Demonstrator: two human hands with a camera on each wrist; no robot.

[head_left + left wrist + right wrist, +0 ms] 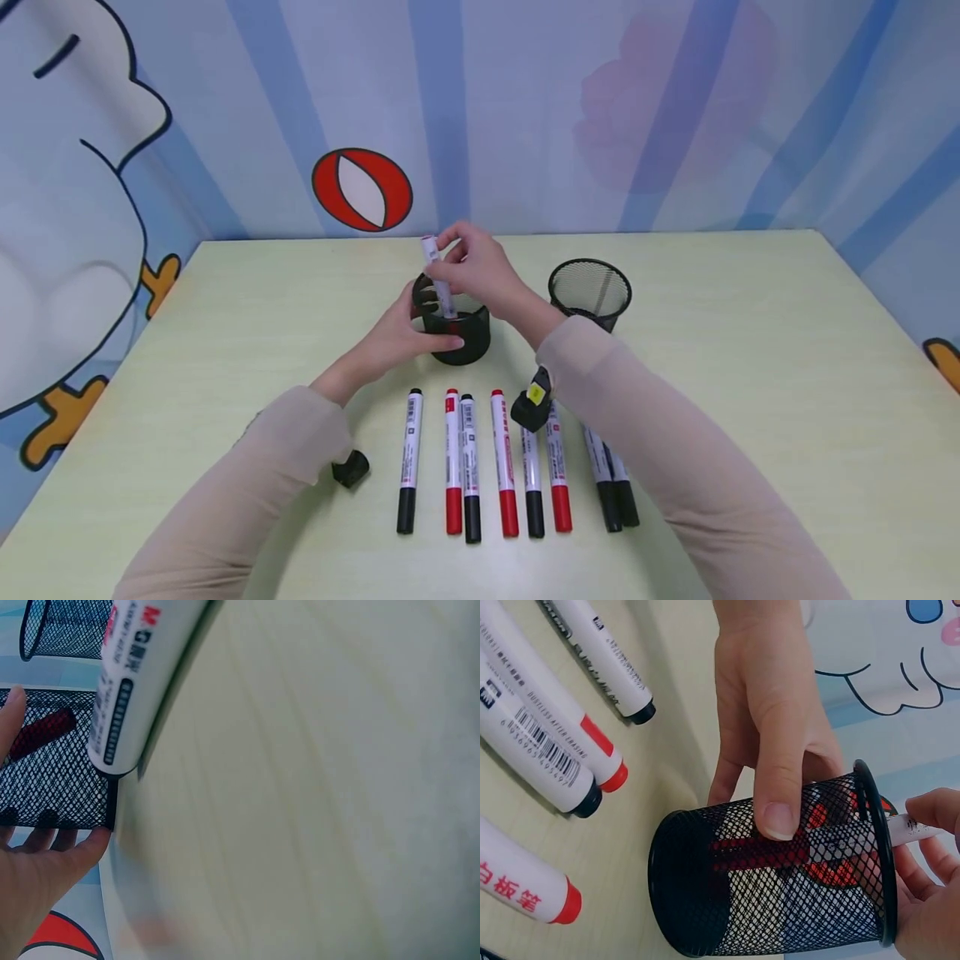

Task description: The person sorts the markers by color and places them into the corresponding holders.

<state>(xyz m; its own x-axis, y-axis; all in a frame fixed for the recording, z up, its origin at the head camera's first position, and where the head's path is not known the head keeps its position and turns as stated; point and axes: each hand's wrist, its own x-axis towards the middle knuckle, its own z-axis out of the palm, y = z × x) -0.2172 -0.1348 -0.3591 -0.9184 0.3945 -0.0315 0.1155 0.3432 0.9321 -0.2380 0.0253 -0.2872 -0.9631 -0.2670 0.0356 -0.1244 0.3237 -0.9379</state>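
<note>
My left hand grips a black mesh pen cup around its side, thumb in front. In the right wrist view the left thumb presses on the mesh of the cup. My right hand pinches the upper end of a white marker, whose lower part is inside the cup. Through the mesh the marker's red cap shows, pointing down toward the cup's base. In the left wrist view the same cap appears behind the mesh, near the left hand.
A second mesh cup stands to the right, partly behind the right forearm. Several whiteboard markers lie in a row in front, including a black-capped one at the left and a red-capped one. The right sleeve covers part of the row.
</note>
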